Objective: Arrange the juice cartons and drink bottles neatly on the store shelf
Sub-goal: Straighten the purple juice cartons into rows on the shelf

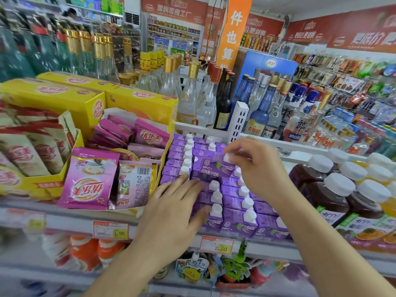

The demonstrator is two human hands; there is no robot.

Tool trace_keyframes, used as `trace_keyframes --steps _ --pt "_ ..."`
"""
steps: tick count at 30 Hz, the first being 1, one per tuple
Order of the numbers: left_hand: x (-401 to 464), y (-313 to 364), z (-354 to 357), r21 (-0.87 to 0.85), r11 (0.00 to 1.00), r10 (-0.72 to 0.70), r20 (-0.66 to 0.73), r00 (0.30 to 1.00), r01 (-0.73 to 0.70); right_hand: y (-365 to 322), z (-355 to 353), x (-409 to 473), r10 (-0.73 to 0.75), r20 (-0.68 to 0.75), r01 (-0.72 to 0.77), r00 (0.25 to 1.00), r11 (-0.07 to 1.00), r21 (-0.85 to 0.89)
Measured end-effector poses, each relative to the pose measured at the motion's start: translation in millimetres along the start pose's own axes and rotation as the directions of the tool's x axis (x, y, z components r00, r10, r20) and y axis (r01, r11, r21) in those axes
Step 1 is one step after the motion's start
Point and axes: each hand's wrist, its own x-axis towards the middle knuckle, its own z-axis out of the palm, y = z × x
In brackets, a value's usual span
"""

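Store shelf [267,246]: right hand [260,168] fingers pinch raised purple carton [214,167] cap; left hand [171,211] flat on cartons.

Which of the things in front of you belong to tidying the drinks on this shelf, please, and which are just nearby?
Belong to the job:
raised purple carton, pinched at its cap by the right hand
rows of purple cartons, left hand resting on them
dark juice bottles

Just nearby:
pink sachets
yellow boxes
liquor bottles

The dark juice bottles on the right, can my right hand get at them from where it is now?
Probably yes. The right hand pinches a raised carton, but the dark bottles stand just beside it, nothing between.
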Motion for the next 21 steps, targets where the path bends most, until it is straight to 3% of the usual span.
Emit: trace_keyframes --steps 3,7,10,13,17,19,21 --pt "-1.0 5.3 -10.1 -0.211 0.972 -0.113 -0.06 0.992 0.098 -14.9 -18.4 -16.6 -0.011 -0.041 0.015 0.999 0.995 0.098" --pt "-2.2 17.4 -36.5 -0.586 0.795 -0.277 -0.118 0.954 0.158 -27.2 -35.6 -44.0 0.032 -0.009 -0.03 0.999 0.992 0.121" --pt "-4.8 27.4 -52.4 -0.809 0.547 -0.247 0.089 0.965 0.214 -32.6 -38.0 -64.4 0.06 0.065 -0.072 0.996 0.977 0.202" --pt "-10.7 38.7 -55.8 -0.842 0.476 -0.211 0.17 0.963 0.253 -36.3 -33.8 -83.6 0.049 0.083 -0.072 0.995 0.949 0.306" --pt "-21.4 49.0 -52.4 -0.921 0.259 -0.304 0.209 0.929 0.292 -42.9 -33.4 -119.4 0.088 0.077 -0.117 0.993 0.804 0.583" --pt "-25.9 50.7 -50.1 -0.934 0.165 -0.313 0.256 0.915 0.318 -42.4 -27.8 -139.3 0.066 0.128 -0.133 0.99 0.764 0.632" --pt "-30.3 51.7 -48.1 -0.941 0.106 -0.323 0.273 0.906 0.321 -36.7 -16.7 -153.2 0.039 0.088 -0.086 0.995 0.771 0.631"
